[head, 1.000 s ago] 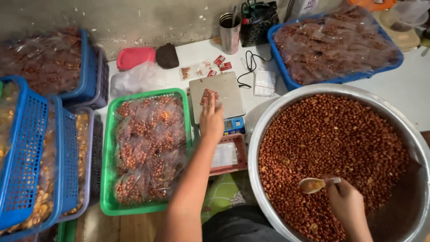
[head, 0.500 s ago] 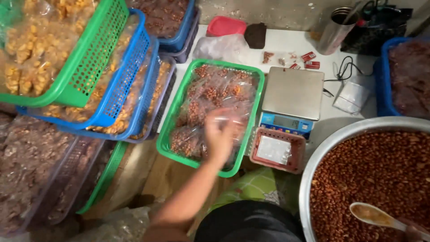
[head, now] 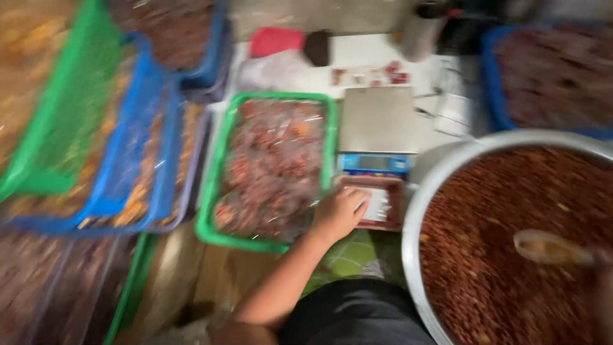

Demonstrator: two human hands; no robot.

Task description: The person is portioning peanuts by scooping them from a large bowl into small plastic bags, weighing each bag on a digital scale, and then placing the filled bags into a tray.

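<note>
The picture is blurred by motion. My left hand [head: 341, 212] reaches across to a small red tray [head: 391, 220] holding something white, just below a digital scale [head: 377, 118]; its fingers lie on the tray's contents. Left of it stands a green basket [head: 214, 191] full of clear bags of reddish nuts. My right hand [head: 603, 262] shows only at the right edge, gripping a spoon [head: 543, 246] over the red-brown nuts in a large metal bowl [head: 414, 191].
Stacked blue and green crates [head: 153, 160] of packed snacks fill the left side. Another blue crate [head: 493, 96] sits at the back right. A red lid [head: 276, 41], a dark pouch and a metal cup [head: 418, 35] lie behind the scale.
My left hand left the scale, passed over the green basket and now rests on the small red tray. The camera swung left and partly back. The spoon stays over the bowl.
</note>
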